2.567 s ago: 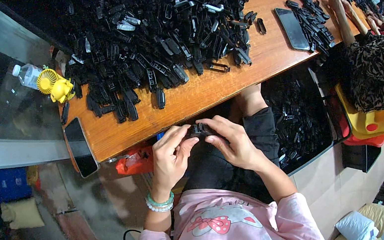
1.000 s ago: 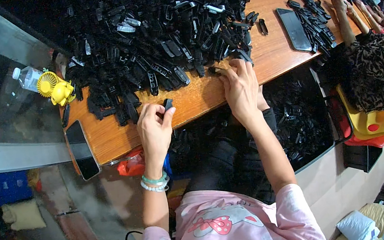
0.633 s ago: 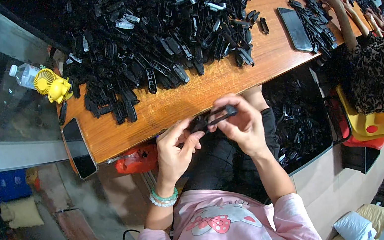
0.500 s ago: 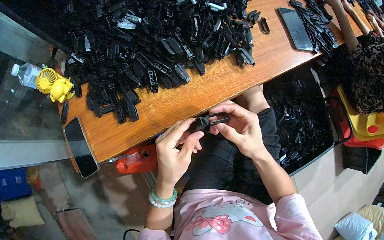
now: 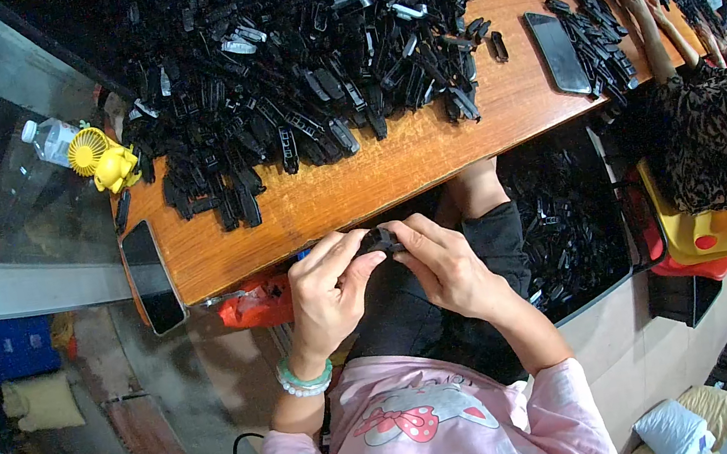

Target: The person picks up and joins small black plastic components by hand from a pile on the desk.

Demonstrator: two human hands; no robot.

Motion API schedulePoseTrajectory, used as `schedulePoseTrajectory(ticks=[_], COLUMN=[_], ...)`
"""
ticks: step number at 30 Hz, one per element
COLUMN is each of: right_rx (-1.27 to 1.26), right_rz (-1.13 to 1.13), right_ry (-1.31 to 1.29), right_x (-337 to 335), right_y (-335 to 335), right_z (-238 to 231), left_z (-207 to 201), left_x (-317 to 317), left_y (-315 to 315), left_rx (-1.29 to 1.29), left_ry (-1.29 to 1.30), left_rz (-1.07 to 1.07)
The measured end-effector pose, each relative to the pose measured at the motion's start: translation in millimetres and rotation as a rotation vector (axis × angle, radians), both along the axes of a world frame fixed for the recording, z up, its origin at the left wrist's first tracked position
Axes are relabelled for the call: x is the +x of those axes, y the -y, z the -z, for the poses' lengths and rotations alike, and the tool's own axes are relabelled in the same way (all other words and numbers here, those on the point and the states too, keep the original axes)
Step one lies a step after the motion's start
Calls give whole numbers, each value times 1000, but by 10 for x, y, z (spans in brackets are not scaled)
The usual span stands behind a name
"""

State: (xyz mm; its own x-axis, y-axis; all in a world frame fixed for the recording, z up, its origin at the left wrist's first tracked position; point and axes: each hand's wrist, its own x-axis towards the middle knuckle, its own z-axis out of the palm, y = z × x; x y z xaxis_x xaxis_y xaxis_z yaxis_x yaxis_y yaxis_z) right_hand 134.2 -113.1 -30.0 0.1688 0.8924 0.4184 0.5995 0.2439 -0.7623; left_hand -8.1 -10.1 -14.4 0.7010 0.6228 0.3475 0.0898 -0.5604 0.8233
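In front of the table's near edge, above my lap, a small black plastic part (image 5: 379, 242) is pinched between my two hands. My left hand (image 5: 328, 290), with pale bead bracelets at its wrist, grips one end with thumb and fingers. My right hand (image 5: 447, 263) has its thumb and fingertips closed on the other end. Much of the part is hidden behind the fingertips. Beyond my hands, a large heap of similar black plastic parts (image 5: 304, 94) covers much of the wooden table (image 5: 391, 162).
A phone (image 5: 153, 277) lies at the table's left corner, near a yellow fan (image 5: 90, 153) and a clear bottle (image 5: 50, 141). Another phone (image 5: 557, 54) lies right, beside a co-worker's hands (image 5: 637, 1). A black bin of parts (image 5: 567, 223) stands right of my legs.
My right hand has turned and drawn in toward my left, its fingers now closing over the black part. Less of the part shows. The co-worker's hands have shifted slightly.
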Motion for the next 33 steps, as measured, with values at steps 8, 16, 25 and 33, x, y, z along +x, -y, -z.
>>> schedulePoseTrajectory(ticks=[8,16,25,33], right_rx=[-54,-113,-92,-480], right_rz=[173,95,137,68], right_ry=[-420,-1004,-802,-493], right_x=[-134,-134,-75,117], right_y=[-35,-79,-72,-29], right_z=[87,362,332,439], left_z=[63,316,514,357], left_x=[123,13,27,137], left_y=[4,-77,-46,-401], left_rx=[-192,-794,-1024,63], left_ry=[5,147,322,-58], left_rz=[-22,131,107,-137])
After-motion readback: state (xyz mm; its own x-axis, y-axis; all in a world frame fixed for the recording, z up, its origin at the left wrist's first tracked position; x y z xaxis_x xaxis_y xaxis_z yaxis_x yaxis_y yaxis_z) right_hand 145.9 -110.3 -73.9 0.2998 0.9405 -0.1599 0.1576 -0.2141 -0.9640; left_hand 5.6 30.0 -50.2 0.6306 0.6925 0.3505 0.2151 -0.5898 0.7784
